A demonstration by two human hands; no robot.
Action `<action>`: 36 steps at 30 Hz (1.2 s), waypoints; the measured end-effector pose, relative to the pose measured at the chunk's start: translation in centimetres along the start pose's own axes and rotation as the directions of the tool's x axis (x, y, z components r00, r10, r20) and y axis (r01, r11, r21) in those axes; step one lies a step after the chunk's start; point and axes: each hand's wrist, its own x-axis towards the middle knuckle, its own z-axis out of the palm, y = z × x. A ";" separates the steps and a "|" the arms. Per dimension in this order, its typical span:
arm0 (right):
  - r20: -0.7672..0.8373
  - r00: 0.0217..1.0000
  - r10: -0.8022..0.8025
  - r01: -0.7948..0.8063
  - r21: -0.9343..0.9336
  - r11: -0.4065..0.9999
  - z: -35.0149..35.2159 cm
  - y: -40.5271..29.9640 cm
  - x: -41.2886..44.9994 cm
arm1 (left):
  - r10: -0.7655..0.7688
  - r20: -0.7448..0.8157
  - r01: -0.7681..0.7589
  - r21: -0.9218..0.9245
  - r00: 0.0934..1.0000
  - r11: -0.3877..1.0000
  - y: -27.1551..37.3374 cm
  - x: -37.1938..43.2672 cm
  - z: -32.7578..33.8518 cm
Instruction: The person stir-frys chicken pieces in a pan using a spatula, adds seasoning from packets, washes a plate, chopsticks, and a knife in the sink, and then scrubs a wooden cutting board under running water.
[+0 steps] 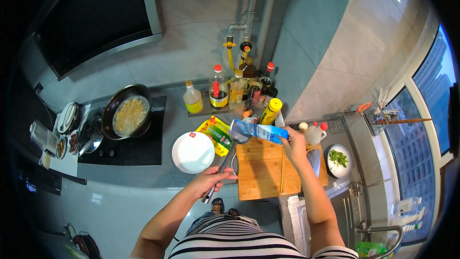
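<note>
My left hand (212, 181) grips the handle of a metal ladle (228, 158), whose bowl points away from me. In my right hand (295, 145) is a blue printed packet (264, 132), tilted with its far end over the ladle's bowl. Whether anything flows from it I cannot tell. Below the packet lies a wooden cutting board (257, 172) with chopsticks (283, 172) on it. A knife blade (313, 162) shows partly beside my right forearm. Left of the ladle are a white plate (193, 153) and a yellow-and-green food packet (217, 135).
On the black cooktop (143, 151), a wok (125, 111) holds pale yellow food in bubbly liquid. Several seasoning bottles (219, 90) line the wall, and a yellow canister (271, 111) stands nearer. At right are a bowl of chopped greens (338, 160), a sink (343, 212) and its faucet (381, 229).
</note>
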 end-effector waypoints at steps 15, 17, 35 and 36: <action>0.081 0.996 -0.031 0.048 -0.208 0.977 -2.6 -5.2 1.9 | -0.036 0.003 0.036 0.005 0.999 0.999 -0.5 0.7 0.4; 0.083 0.995 -0.053 0.070 -0.213 0.975 -2.6 -5.0 1.9 | -0.032 0.016 0.031 0.006 0.999 0.999 -0.6 0.7 0.3; 0.037 0.996 -0.075 0.082 -0.235 0.969 -2.7 -5.5 1.3 | -0.044 0.026 0.043 0.023 0.999 0.999 -0.4 0.7 0.3; 0.030 0.997 -0.069 0.074 -0.227 0.971 -2.8 -5.7 1.3 | -0.041 0.027 0.040 0.031 0.999 0.999 -0.6 0.8 0.0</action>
